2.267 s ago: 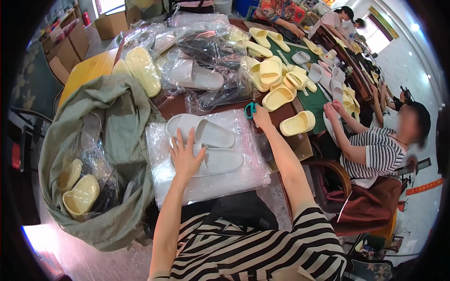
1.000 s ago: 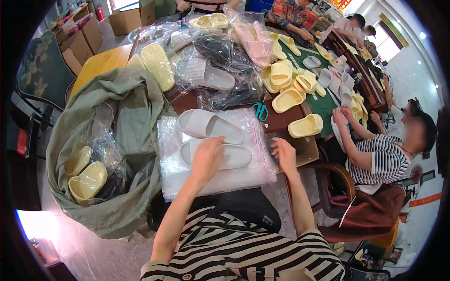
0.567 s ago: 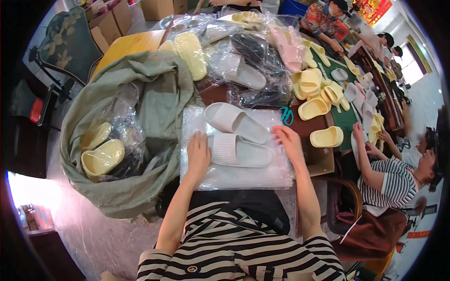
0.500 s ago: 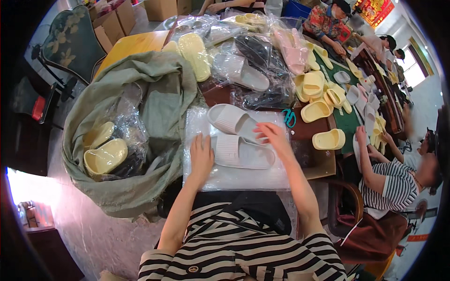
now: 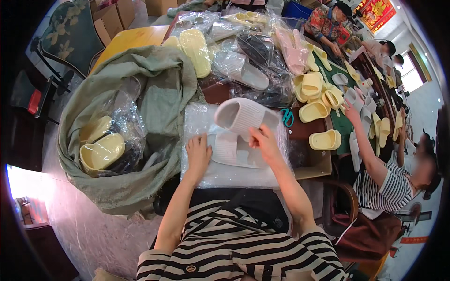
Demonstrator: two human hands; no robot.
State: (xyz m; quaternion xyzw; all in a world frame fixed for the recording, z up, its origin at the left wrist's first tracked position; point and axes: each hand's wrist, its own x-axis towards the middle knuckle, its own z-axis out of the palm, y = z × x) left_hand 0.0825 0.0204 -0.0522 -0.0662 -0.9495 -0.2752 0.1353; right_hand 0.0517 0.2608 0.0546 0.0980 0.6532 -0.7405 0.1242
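A stack of clear plastic bags (image 5: 229, 173) lies on the table edge in front of me. Two pale grey-white slippers are on it. My right hand (image 5: 264, 142) grips the upper slipper (image 5: 239, 117) by its sole and tilts it up off the bags. The second slipper (image 5: 229, 150) lies flat beneath it. My left hand (image 5: 198, 152) rests flat on the bags, its fingertips touching the left edge of the flat slipper.
A large grey-green sack (image 5: 136, 126) at my left holds bagged yellow slippers (image 5: 101, 152). Bagged slippers pile up at the back (image 5: 248, 61). Teal scissors (image 5: 287, 117) and loose yellow slippers (image 5: 326, 139) lie at right, where another person (image 5: 389, 178) in a striped shirt reaches over the table.
My right hand has lifted the upper slipper off the bags and tipped it up. My left hand has slid onto the edge of the lower slipper. The view has tilted down.
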